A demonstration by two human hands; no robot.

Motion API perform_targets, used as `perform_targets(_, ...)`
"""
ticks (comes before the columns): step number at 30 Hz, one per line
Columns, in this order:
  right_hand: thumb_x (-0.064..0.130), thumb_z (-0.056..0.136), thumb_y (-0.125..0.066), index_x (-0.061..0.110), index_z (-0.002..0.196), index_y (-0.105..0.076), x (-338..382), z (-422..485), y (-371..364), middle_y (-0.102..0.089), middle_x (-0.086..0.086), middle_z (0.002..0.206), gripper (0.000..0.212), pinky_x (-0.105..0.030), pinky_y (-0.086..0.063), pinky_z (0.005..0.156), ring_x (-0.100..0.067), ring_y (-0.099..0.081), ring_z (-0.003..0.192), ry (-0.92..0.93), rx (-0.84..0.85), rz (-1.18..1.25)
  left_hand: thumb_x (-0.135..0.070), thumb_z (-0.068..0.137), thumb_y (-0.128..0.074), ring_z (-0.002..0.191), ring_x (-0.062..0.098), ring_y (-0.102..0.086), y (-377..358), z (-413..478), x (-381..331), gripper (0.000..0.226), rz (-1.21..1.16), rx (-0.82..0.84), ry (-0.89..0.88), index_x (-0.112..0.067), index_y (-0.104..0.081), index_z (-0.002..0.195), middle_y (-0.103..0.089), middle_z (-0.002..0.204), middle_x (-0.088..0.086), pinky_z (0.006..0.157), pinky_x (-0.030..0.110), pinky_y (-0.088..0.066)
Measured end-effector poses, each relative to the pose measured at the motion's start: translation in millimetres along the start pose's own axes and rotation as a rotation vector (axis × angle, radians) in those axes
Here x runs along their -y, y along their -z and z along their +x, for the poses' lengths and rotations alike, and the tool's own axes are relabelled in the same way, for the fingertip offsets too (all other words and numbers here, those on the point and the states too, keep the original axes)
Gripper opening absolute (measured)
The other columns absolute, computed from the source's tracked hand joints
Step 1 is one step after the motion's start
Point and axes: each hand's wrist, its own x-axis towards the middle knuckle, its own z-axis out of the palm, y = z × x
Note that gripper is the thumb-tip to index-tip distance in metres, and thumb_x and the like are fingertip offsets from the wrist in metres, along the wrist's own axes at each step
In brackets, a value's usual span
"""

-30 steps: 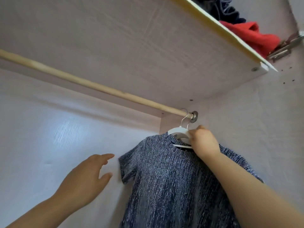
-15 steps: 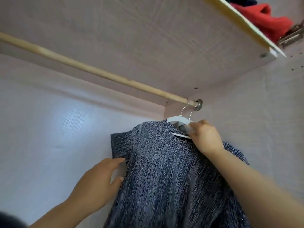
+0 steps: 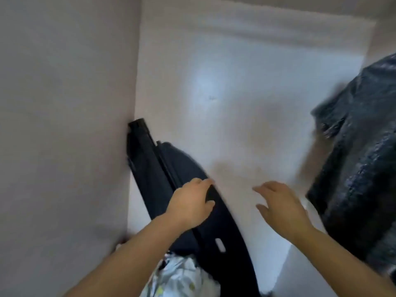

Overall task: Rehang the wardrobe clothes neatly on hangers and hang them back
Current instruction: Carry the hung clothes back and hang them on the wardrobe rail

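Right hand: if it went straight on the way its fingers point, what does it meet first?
Likely the white back panel: the right hand points up-left at it, nothing visible between. Depth is unclear. The grey knit garment hangs to its right, outside that line.

home wardrobe interior, hanging top (image 3: 362,151)

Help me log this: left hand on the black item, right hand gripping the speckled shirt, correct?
Not quite: in the head view the right hand is open and clear of the speckled shirt; the left hand is on the black item.
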Motion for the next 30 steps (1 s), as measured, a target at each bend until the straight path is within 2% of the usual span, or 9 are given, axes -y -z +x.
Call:
perform_targets(2, 0.031, 0.09, -0.055, 0.025, 0.134, -0.048, 38.2, -17.6, -48.7, -0.051, 0.001, 0.131, 0.045, -0.027, -0.034, 0.101, -0.02, -0.048, 0.118, 0.076, 0.112, 0.085, -0.035, 0.091, -0.049, 0.122, 0.023, -0.043, -14.0, -38.6, 33.9, 0.058, 0.071, 0.084, 0.141, -0.028, -0.025, 0.143, -0.039, 0.14, 0.002, 0.1, 0.038, -0.039)
perform_targets(7, 0.034, 0.088, -0.053, 0.029, 0.132, -0.046, 124.9, -60.1, -138.7, -0.048, 0.008, 0.127, 0.045, -0.025, -0.032, 0.098, -0.012, -0.046, 0.115, 0.284, 0.354, 0.237, -0.033, 0.089, -0.049, 0.124, 0.025, -0.04, -37.4, -152.4, 97.3, 0.058, 0.123, 0.203, 0.515, -0.028, -0.026, 0.142, -0.038, 0.141, 0.002, 0.103, 0.036, -0.035)
perform_targets(11, 0.031, 0.09, -0.049, 0.03, 0.136, -0.04, 185.7, -95.6, -180.0, -0.043, 0.009, 0.133, 0.046, -0.023, -0.032, 0.101, -0.011, -0.041, 0.123, 0.522, 0.536, 0.334, -0.031, 0.088, -0.047, 0.116, 0.025, -0.047, -46.4, -256.0, 106.1, 0.05, 0.13, 0.254, 0.845, -0.029, -0.032, 0.136, -0.045, 0.131, 0.003, 0.096, 0.038, -0.04)
perform_targets(14, 0.032, 0.09, -0.051, 0.029, 0.136, -0.041, 225.8, -126.9, -194.2, -0.044, 0.007, 0.132, 0.047, -0.023, -0.034, 0.1, -0.012, -0.042, 0.121, 0.713, 0.64, 0.402, -0.032, 0.086, -0.048, 0.118, 0.028, -0.046, -49.2, -334.7, 88.8, 0.05, 0.149, 0.262, 1.128, -0.027, -0.036, 0.135, -0.045, 0.131, 0.005, 0.097, 0.038, -0.04)
perform_targets(19, 0.033, 0.088, -0.055, 0.03, 0.135, -0.044, 297.4, -189.3, -189.9, -0.045, 0.008, 0.133, 0.048, -0.023, -0.034, 0.099, -0.013, -0.044, 0.123, 1.063, 0.715, 0.451, -0.035, 0.089, -0.049, 0.126, 0.026, -0.041, -47.3, -462.9, 25.0, 0.059, 0.189, 0.172, 1.558, -0.028, -0.024, 0.142, -0.04, 0.138, 0.003, 0.1, 0.037, -0.035)
perform_targets(22, 0.029, 0.089, -0.053, 0.031, 0.134, -0.045, 341.6, -235.3, -169.7, -0.045, 0.008, 0.134, 0.046, -0.022, -0.034, 0.098, -0.013, -0.044, 0.122, 1.292, 0.737, 0.441, -0.035, 0.089, -0.05, 0.126, 0.027, -0.042, -38.4, -528.4, -28.8, 0.059, 0.21, 0.081, 1.798, -0.027, -0.025, 0.143, -0.04, 0.139, 0.005, 0.101, 0.039, -0.036)
perform_targets(26, 0.028, 0.091, -0.051, 0.028, 0.138, -0.039, 400.0, -307.5, -123.0, -0.042, 0.004, 0.136, 0.048, -0.025, -0.035, 0.101, -0.015, -0.044, 0.123, 1.64, 0.767, 0.42, -0.033, 0.09, -0.048, 0.122, 0.027, -0.045, -29.4, -601.7, -107.0, 0.056, 0.206, -0.118, 2.083, -0.027, -0.026, 0.142, -0.041, 0.139, 0.003, 0.096, 0.037, -0.039)
perform_targets(30, 0.028, 0.092, -0.049, 0.028, 0.139, -0.038, 442.3, -383.8, -67.0, -0.043, 0.005, 0.135, 0.048, -0.024, -0.034, 0.099, -0.016, -0.042, 0.124, 1.901, 0.699, 0.434, -0.034, 0.091, -0.048, 0.119, 0.026, -0.048, -24.3, -661.7, -178.1, 0.057, 0.213, -0.341, 2.291, -0.027, -0.025, 0.143, -0.041, 0.139, 0.001, 0.094, 0.037, -0.042)
